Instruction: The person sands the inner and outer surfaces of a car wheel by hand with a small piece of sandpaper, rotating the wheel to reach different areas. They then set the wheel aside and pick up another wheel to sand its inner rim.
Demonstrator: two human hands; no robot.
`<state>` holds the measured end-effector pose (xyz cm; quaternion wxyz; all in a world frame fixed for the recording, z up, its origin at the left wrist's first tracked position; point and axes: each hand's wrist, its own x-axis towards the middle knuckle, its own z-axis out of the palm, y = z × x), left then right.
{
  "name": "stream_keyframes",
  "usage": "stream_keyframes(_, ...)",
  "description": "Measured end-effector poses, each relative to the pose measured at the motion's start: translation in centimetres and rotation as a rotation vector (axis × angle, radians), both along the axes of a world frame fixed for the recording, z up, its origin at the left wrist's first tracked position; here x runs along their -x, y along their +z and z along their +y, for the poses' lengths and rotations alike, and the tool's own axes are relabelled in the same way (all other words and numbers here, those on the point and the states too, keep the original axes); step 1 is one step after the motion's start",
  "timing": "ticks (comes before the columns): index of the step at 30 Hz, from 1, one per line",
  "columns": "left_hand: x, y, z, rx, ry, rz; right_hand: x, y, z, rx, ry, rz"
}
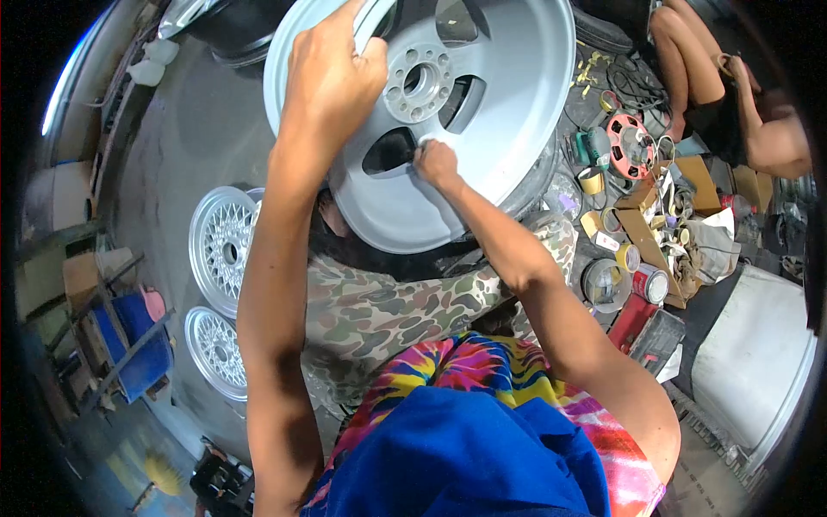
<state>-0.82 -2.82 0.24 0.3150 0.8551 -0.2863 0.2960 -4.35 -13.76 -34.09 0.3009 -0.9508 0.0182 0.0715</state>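
Observation:
A large grey alloy wheel rim [508,103] leans in front of me, tilted, above my camouflage-clad legs [396,302]. My left hand [340,73] is closed around a spoke at the rim's upper left, its fingertips hidden behind the metal. On the lower part of the face, beside a dark window opening, my right hand [438,162] presses with its fingers bunched together. Whatever those fingers hold, if anything, is hidden. Between the two hands lies the hub with its ring of bolt holes [419,84].
Two silver mesh-spoke wheels [226,250] lie on the floor at left. To the right are tape rolls [628,258], a red cable reel [631,146], a green power tool [593,146], a cardboard box [650,237] and a tin [650,283]. Another person [689,60] sits at upper right.

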Motion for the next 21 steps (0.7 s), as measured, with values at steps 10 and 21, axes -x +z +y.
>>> stream_keyframes(10, 0.2, 1.1, 0.2, -0.135, 0.310, 0.304, -7.1, 4.5, -11.4, 0.102, -0.067, -0.202)
stream_keyframes(21, 0.7, 1.7, -0.1, -0.121, 0.286, 0.278, -12.4, 3.5, -12.9, 0.831, 0.352, -0.448)
